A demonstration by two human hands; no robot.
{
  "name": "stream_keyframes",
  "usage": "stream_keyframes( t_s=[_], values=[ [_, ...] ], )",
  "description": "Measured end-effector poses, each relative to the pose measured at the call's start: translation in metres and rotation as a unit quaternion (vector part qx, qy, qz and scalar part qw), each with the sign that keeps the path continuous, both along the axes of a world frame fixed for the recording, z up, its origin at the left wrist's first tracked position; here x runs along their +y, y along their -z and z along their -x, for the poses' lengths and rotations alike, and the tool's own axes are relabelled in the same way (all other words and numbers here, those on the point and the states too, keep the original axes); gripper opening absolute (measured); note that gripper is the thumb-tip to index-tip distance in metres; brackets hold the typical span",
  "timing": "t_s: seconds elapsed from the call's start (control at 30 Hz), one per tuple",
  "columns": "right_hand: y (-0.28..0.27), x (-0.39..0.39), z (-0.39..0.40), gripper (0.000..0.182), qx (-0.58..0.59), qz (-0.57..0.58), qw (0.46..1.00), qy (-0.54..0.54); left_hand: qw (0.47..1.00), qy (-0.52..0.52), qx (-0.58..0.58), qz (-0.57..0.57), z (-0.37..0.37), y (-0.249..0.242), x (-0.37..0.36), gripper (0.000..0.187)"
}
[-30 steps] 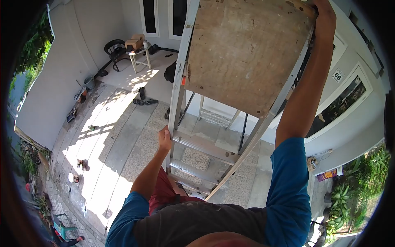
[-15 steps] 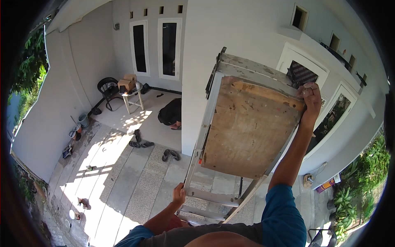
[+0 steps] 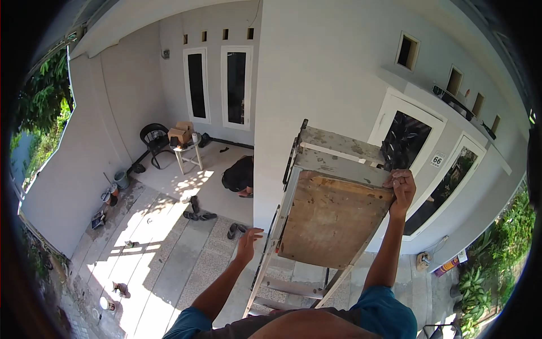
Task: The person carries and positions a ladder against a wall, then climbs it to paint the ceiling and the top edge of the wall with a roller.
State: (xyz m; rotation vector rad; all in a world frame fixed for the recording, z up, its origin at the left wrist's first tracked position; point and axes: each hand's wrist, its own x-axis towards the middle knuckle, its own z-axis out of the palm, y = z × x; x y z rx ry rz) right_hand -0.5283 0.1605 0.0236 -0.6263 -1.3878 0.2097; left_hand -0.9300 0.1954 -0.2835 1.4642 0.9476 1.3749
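A metal stepladder (image 3: 333, 164) with paint-spotted steps stands in front of me. A worn wooden board (image 3: 336, 217) is set against its upper part, facing me. My right hand (image 3: 401, 193) is closed around the ladder's upper right corner, beside the board's top edge; its fingertips are partly hidden. My left hand (image 3: 247, 245) is off the ladder, just left of the left rail, with its fingers apart and nothing in them. Below the board, the lower rungs (image 3: 291, 286) show between the rails.
A person in dark clothes (image 3: 238, 176) crouches by the wall corner. Several sandals (image 3: 199, 214) lie on the paving. A small table (image 3: 189, 152) with cardboard boxes stands beside a black chair (image 3: 155, 144). At right are a white-framed door (image 3: 403, 133) and plants (image 3: 474, 279).
My left hand has let go of the ladder's left rail and moved up beside it. My right hand keeps its hold at the corner. The ladder appears lower as my view has tilted up.
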Motion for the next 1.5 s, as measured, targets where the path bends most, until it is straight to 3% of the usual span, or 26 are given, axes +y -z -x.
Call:
stream_keyframes(
  t_s=[0.1, 0.2, 0.3, 0.33, 0.4, 0.43, 0.5, 0.6, 0.73, 0.8, 0.87, 0.9, 1.0, 1.03, 1.07, 1.1, 1.17, 1.2, 1.23, 1.27, 1.33, 1.4, 1.43, 1.5],
  values=[
    [0.000, -0.001, 0.003, 0.017, 0.009, -0.003, 1.000, -0.002, 0.995, 0.031, -0.064, -0.066, -0.028, -0.089, 0.011, 0.058],
    [-0.001, -0.002, 0.004, 0.016, 0.005, -0.005, 1.000, -0.004, 0.986, 0.085, -0.125, -0.065, -0.055, -0.115, 0.013, 0.059],
    [-0.001, -0.003, 0.001, 0.014, 0.008, 0.015, 1.000, -0.022, 0.984, -0.019, -0.111, -0.138, -0.080, -0.144, -0.003, 0.054],
    [-0.002, -0.003, -0.001, 0.014, 0.009, 0.018, 0.999, -0.028, 0.984, -0.025, -0.109, -0.136, -0.082, -0.148, -0.006, 0.054],
    [-0.005, -0.001, -0.002, 0.013, -0.004, 0.063, 0.998, -0.027, 0.994, -0.092, 0.054, -0.031, -0.081, -0.154, -0.013, 0.046],
    [-0.013, -0.001, -0.004, 0.013, -0.005, 0.067, 0.997, -0.037, 0.993, -0.102, 0.055, -0.027, -0.083, -0.153, -0.013, 0.046],
    [-0.042, 0.001, -0.009, 0.018, -0.115, 0.097, 0.987, -0.048, 0.978, -0.159, 0.037, -0.129, -0.089, -0.149, -0.009, 0.040],
    [-0.078, 0.024, -0.016, 0.026, -0.112, 0.108, 0.986, -0.055, 0.978, -0.177, 0.059, -0.097, -0.089, -0.151, -0.011, 0.038],
    [-0.098, 0.099, -0.025, 0.034, -0.210, 0.094, 0.971, 0.069, 0.972, -0.201, 0.059, -0.109, -0.091, -0.142, -0.008, 0.037],
    [-0.090, 0.126, -0.019, 0.040, -0.275, 0.189, 0.938, 0.094, 0.971, -0.208, 0.060, -0.104, -0.091, -0.144, -0.008, 0.037],
    [-0.084, 0.124, -0.014, 0.052, -0.404, 0.306, 0.856, 0.105, 0.971, -0.208, 0.079, -0.092, -0.090, -0.142, -0.008, 0.037],
    [-0.088, 0.118, -0.011, 0.061, -0.471, 0.307, 0.817, 0.132, 0.970, -0.210, 0.064, -0.106, -0.090, -0.136, -0.003, 0.037],
    [-0.088, 0.119, -0.009, 0.063, -0.445, 0.327, 0.822, 0.138, 0.969, -0.217, 0.086, -0.085, -0.096, -0.157, -0.020, 0.033],
    [-0.086, 0.117, -0.008, 0.063, -0.444, 0.330, 0.821, 0.139, 0.907, -0.358, 0.055, -0.216, -0.102, -0.165, -0.021, 0.029],
    [-0.087, 0.117, -0.008, 0.062, -0.447, 0.317, 0.825, 0.139, 0.806, -0.484, 0.021, -0.341, -0.108, -0.177, -0.024, 0.026],
    [-0.088, 0.117, -0.009, 0.061, -0.450, 0.305, 0.828, 0.139, 0.807, -0.481, 0.020, -0.342, -0.117, -0.192, -0.034, 0.026],
    [-0.086, 0.120, -0.012, 0.060, -0.455, 0.291, 0.830, 0.143, 0.874, -0.240, -0.044, -0.420, -0.139, -0.230, -0.073, 0.020],
    [-0.084, 0.122, -0.012, 0.059, -0.463, 0.274, 0.831, 0.144, 0.899, -0.102, 0.016, -0.425, -0.149, -0.262, -0.097, 0.022],
    [-0.084, 0.123, -0.012, 0.059, -0.469, 0.276, 0.827, 0.138, 0.883, 0.030, 0.111, -0.455, -0.158, -0.297, -0.117, 0.023],
    [-0.085, 0.124, -0.012, 0.060, -0.457, 0.294, 0.829, 0.133, 0.843, 0.142, 0.123, -0.503, -0.178, -0.328, -0.134, 0.024],
    [-0.083, 0.127, -0.012, 0.060, -0.440, 0.312, 0.832, 0.129, 0.726, 0.178, 0.137, -0.650, -0.207, -0.374, -0.176, 0.034],
    [-0.079, 0.136, -0.013, 0.059, -0.445, 0.318, 0.828, 0.123, 0.559, 0.001, 0.143, -0.817, -0.228, -0.392, -0.197, 0.029],
    [-0.075, 0.139, -0.016, 0.059, -0.447, 0.328, 0.822, 0.128, 0.567, 0.003, 0.134, -0.813, -0.228, -0.387, -0.202, 0.029],
    [-0.078, 0.136, -0.017, 0.058, -0.442, 0.305, 0.836, 0.112, 0.598, 0.332, 0.135, -0.717, -0.222, -0.381, -0.210, 0.050]
  ],
)
